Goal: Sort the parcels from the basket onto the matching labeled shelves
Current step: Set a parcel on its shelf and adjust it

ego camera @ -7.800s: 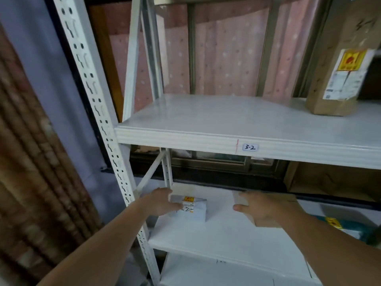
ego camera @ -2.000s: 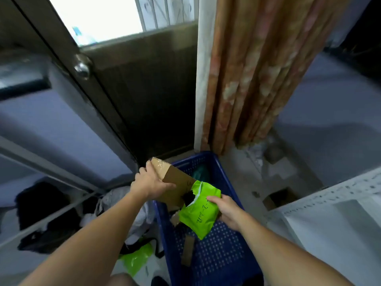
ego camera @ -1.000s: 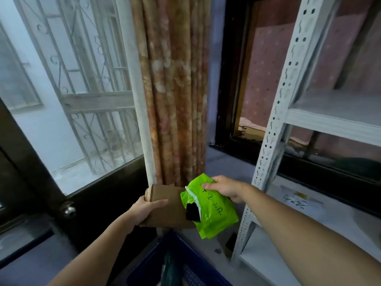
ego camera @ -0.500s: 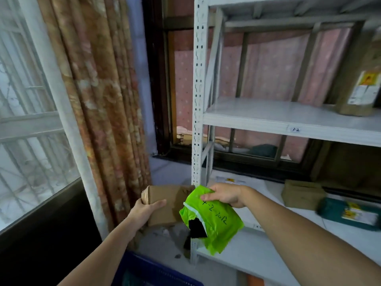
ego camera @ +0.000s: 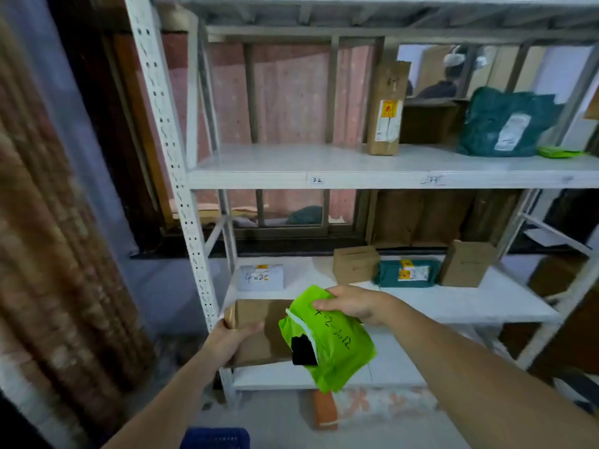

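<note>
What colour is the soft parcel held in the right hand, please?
Bright green bag with black handwriting, gripped by the right hand; head view.

You hold a lime-green plastic mailer point(ego camera: 327, 338) by its top edge in your right hand point(ego camera: 351, 304); it hangs crumpled (handwriting reads roughly "4-2-2012", though blurred), with something black showing at a tear. Just left, touching it, your left hand point(ego camera: 231, 338) grips a plain brown cardboard box point(ego camera: 262, 332), lying flat, before the lower shelf point(ego camera: 453, 303).
</note>
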Demonstrator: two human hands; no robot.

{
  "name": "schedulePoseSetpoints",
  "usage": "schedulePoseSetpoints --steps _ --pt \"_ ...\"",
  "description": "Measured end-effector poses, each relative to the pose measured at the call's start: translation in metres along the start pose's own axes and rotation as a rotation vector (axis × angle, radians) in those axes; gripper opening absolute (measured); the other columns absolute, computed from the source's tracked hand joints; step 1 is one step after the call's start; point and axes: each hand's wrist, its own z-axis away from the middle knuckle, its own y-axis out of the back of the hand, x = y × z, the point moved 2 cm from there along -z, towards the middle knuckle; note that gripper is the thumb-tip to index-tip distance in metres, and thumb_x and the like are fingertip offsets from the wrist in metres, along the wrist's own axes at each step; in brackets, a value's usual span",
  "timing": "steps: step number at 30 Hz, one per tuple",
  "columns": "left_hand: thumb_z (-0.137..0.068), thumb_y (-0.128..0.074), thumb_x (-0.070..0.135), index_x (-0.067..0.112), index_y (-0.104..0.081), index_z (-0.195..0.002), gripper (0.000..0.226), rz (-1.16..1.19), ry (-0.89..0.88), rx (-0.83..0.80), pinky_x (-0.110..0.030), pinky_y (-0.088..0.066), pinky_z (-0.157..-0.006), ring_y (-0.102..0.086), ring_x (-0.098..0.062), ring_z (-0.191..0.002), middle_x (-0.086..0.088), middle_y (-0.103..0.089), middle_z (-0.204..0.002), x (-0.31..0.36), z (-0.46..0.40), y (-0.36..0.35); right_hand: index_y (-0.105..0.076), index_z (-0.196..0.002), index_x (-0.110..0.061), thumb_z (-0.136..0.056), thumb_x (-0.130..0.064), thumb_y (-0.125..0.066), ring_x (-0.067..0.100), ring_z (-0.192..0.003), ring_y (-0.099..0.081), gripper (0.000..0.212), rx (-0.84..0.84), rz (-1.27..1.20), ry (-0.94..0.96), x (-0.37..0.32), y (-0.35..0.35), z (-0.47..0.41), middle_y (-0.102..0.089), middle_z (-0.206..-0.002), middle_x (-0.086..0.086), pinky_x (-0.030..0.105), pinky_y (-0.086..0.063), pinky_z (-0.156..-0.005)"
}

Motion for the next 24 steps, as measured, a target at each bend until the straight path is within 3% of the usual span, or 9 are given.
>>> schedulePoseSetpoints --steps 1,4,6,8,13,18,21,24 --pt "-0.068 -0.094 0.035 0.015 -0.061 -0.113 0.06 -0.008 -0.006 -0.033 -0.023 -0.054 -0.058 -0.07 -0.015 -0.079 0.0 -0.072 -0.092 0.005 0.001 -0.013 -0.068 -0.123 -0.007 -0.097 -0.028 -0.068 0.029 -0.105 -0.071 0.034 0.023 -0.007 -0.011 0.008 0.009 0.008 -0.074 -0.116 0.013 0.041 -0.057 -0.096" --pt "-0.038 -0.099 0.059 0.016 -0.062 -0.121 0.1 -0.051 -0.028 -0.153 -0.032 -0.061 -0.07 -0.076 -0.022 -0.089 -0.004 -0.077 -0.102 0.012 -0.007 -0.045 -0.07 -0.12 -0.009 -0.096 -0.029 -0.069 0.031 -0.109 -0.07 0.031 0.085 -0.054 -0.048 0.029 0.033 0.03 -0.074 -0.116 0.013 0.045 -0.055 -0.099" --pt "-0.028 -0.098 0.062 0.017 -0.059 -0.12 0.11 -0.056 -0.027 -0.201 -0.039 -0.063 -0.078 -0.076 -0.024 -0.091 -0.006 -0.076 -0.105 0.015 -0.014 -0.059 -0.069 -0.121 -0.008 -0.096 -0.029 -0.069 0.032 -0.112 -0.07 0.032 0.131 -0.074 -0.079 0.044 0.045 0.041 -0.075 -0.116 0.013 0.045 -0.055 -0.099" --pt "-0.027 -0.095 0.065 0.019 -0.056 -0.118 0.11 -0.09 -0.039 -0.246 -0.038 -0.062 -0.08 -0.074 -0.023 -0.093 -0.004 -0.074 -0.106 0.021 -0.017 -0.074 -0.069 -0.122 -0.007 -0.096 -0.029 -0.069 0.032 -0.112 -0.069 0.034 0.173 -0.11 -0.104 0.057 0.053 0.051 -0.075 -0.115 0.012 0.045 -0.055 -0.1" --pt "-0.025 -0.089 0.065 0.015 -0.05 -0.124 0.118 -0.158 -0.053 -0.339 -0.03 -0.056 -0.068 -0.069 -0.023 -0.097 -0.006 -0.068 -0.113 0.031 -0.026 -0.103 -0.069 -0.12 -0.009 -0.095 -0.031 -0.07 0.028 -0.108 -0.072 0.033 0.245 -0.162 -0.138 0.084 0.066 0.067 -0.076 -0.114 0.01 0.045 -0.055 -0.1" --pt "-0.027 -0.094 0.072 0.016 -0.056 -0.128 0.122 -0.193 -0.049 -0.411 -0.039 -0.061 -0.084 -0.072 -0.023 -0.099 -0.004 -0.073 -0.113 0.024 -0.048 -0.125 -0.067 -0.126 -0.008 -0.096 -0.03 -0.07 0.03 -0.111 -0.07 0.037 0.279 -0.237 -0.16 0.11 0.068 0.075 -0.074 -0.118 0.011 0.044 -0.055 -0.1" --pt "-0.023 -0.094 0.065 0.015 -0.058 -0.125 0.119 -0.161 -0.024 -0.463 -0.034 -0.06 -0.074 -0.074 -0.024 -0.097 -0.006 -0.075 -0.111 0.023 -0.043 -0.146 -0.069 -0.121 -0.01 -0.096 -0.03 -0.069 0.026 -0.105 -0.073 0.032 0.317 -0.251 -0.193 0.122 0.071 0.086 -0.076 -0.114 0.009 0.041 -0.058 -0.094" --pt "-0.025 -0.093 0.06 0.015 -0.058 -0.125 0.115 -0.143 -0.004 -0.505 -0.031 -0.058 -0.069 -0.074 -0.024 -0.096 -0.007 -0.075 -0.11 0.022 -0.038 -0.172 -0.071 -0.116 -0.012 -0.095 -0.029 -0.07 0.025 -0.101 -0.073 0.027 0.346 -0.261 -0.201 0.131 0.084 0.099 -0.076 -0.111 0.009 0.043 -0.057 -0.097"
